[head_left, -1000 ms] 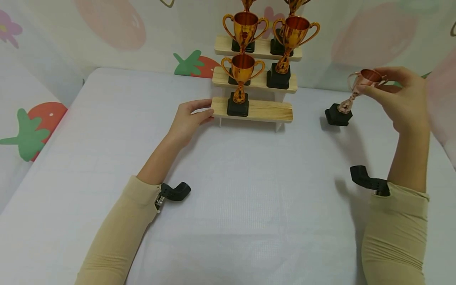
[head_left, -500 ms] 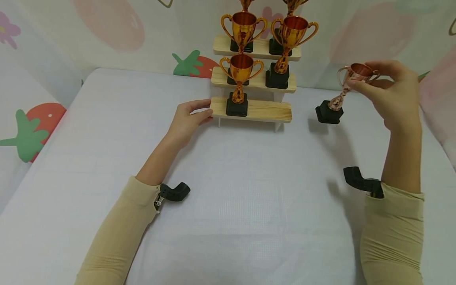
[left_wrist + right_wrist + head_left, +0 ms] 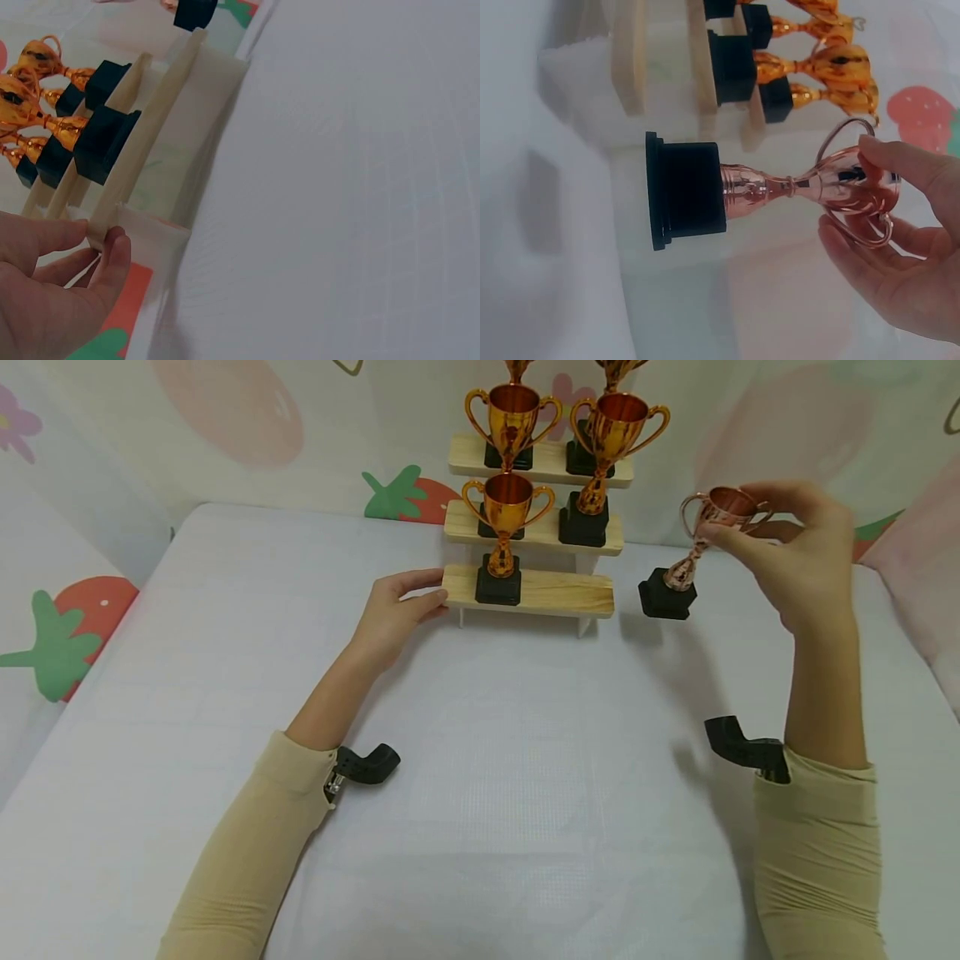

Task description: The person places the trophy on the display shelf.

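My right hand (image 3: 802, 564) grips a small rose-gold trophy cup (image 3: 681, 573) by its bowl, thumb on one side and fingers on the other. The trophy tilts, its black base above the table, right of a three-tier wooden display stand (image 3: 567, 593). My left hand (image 3: 390, 618) pinches the left end of the stand's lowest board; in the left wrist view the thumb (image 3: 60, 234) lies on one face and fingers curl behind the other. One gold trophy (image 3: 507, 503) stands on the left of that board. The right wrist view shows the rose-gold trophy's black base (image 3: 692, 189) pointing toward the stand side.
Higher tiers carry several more gold trophies, including one on the middle tier's right (image 3: 617, 427); the topmost are cut off by the frame. Bare wood shows on the lowest board's right part. A white cloth covers the table (image 3: 480, 777). Behind hangs a strawberry-print curtain (image 3: 337, 427).
My right hand has carried the rose-gold trophy leftward, closer to the stand, with the cup still tilted. The left hand stays at the board's end, and the stand has barely shifted in view.
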`<state>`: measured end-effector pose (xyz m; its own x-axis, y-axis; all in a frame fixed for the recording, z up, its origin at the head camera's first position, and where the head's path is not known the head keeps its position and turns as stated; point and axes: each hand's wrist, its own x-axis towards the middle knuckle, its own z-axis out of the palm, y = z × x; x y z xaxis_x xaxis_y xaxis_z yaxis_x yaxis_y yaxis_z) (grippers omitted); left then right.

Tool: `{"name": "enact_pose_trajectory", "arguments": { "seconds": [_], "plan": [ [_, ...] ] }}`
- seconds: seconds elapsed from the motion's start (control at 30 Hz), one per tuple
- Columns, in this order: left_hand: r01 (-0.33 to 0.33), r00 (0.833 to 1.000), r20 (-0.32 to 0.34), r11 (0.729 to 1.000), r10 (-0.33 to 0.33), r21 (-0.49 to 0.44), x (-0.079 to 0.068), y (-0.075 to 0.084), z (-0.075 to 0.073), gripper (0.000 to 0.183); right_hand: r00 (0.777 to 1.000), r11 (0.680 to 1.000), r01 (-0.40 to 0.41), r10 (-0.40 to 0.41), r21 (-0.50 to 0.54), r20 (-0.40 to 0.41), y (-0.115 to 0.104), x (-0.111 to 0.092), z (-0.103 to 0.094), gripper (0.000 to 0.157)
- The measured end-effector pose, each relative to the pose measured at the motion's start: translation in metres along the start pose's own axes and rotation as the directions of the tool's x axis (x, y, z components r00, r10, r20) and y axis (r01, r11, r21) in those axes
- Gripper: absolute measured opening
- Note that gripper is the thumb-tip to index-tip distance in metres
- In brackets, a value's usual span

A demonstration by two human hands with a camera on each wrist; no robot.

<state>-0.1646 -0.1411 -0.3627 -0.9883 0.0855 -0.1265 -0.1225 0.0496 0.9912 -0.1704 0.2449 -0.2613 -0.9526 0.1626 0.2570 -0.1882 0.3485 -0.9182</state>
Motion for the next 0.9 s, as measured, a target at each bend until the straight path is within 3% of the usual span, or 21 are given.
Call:
{"name": "enact_pose_trajectory", "arguments": {
  "seconds": [0.37,0.9],
  "plan": [
    [0.001,1.000,0.000,1.000,-0.001,0.003,0.000,0.000,0.000,0.043,0.998,0.993,0.046,-0.049,-0.108,-0.024,-0.008,-0.006,0.019,0.037],
    [-0.010,1.000,0.000,1.000,0.010,0.013,0.000,0.000,-0.001,0.043,0.994,0.977,0.110,-0.109,-0.182,0.015,-0.015,-0.014,0.041,0.045]
  ]
}}
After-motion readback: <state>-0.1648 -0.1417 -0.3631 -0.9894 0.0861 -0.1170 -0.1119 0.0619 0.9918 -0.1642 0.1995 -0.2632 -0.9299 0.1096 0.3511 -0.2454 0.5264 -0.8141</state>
